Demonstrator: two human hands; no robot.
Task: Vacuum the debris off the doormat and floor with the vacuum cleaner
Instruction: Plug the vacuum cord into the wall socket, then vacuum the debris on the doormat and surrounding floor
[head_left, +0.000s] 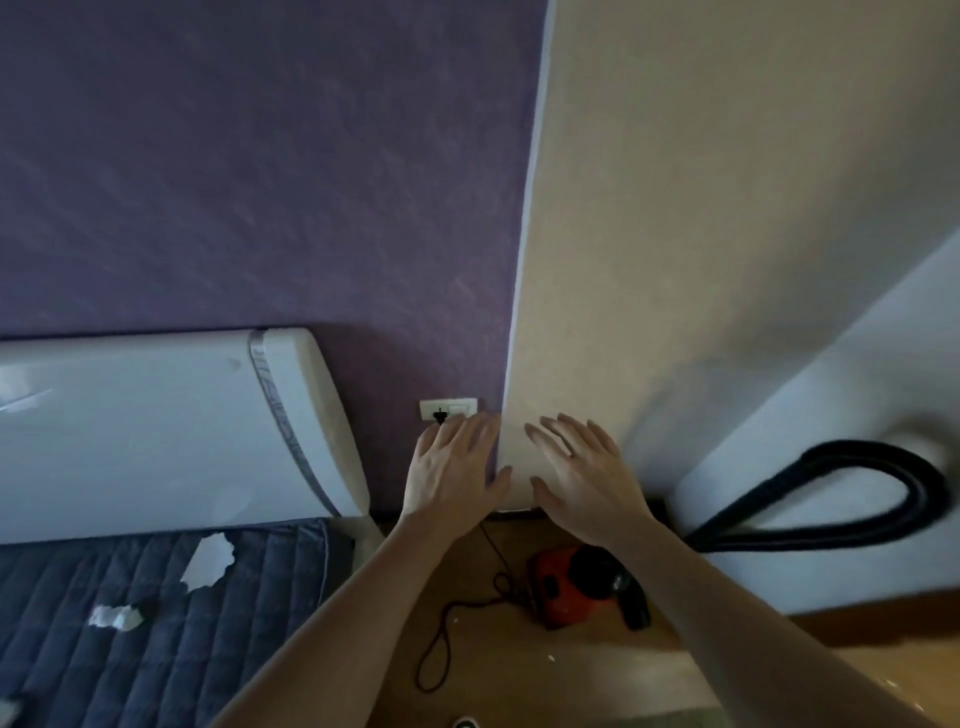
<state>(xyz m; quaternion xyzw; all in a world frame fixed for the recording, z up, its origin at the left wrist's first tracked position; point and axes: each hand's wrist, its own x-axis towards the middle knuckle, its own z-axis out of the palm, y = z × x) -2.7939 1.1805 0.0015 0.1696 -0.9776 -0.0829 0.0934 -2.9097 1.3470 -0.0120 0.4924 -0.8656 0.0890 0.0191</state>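
Note:
A red and black vacuum cleaner (582, 587) sits on the wooden floor (519, 670) by the wall corner. Its black cord (452, 623) loops over the floor and its plug (441, 415) sits in a white wall socket (448, 409). The black hose (831, 499) arcs in a loop at the right. My left hand (452, 467) is spread, fingers straight, just below the socket. My right hand (582, 473) is spread too, in front of the beige wall, holding nothing. A dark blue quilted mat (130, 649) at lower left carries torn white paper scraps (208, 561).
A white heater panel (156, 426) stands against the purple wall at left. A white door or panel (831, 415) leans in at the right behind the hose. Small white specks (550, 659) lie on the floor.

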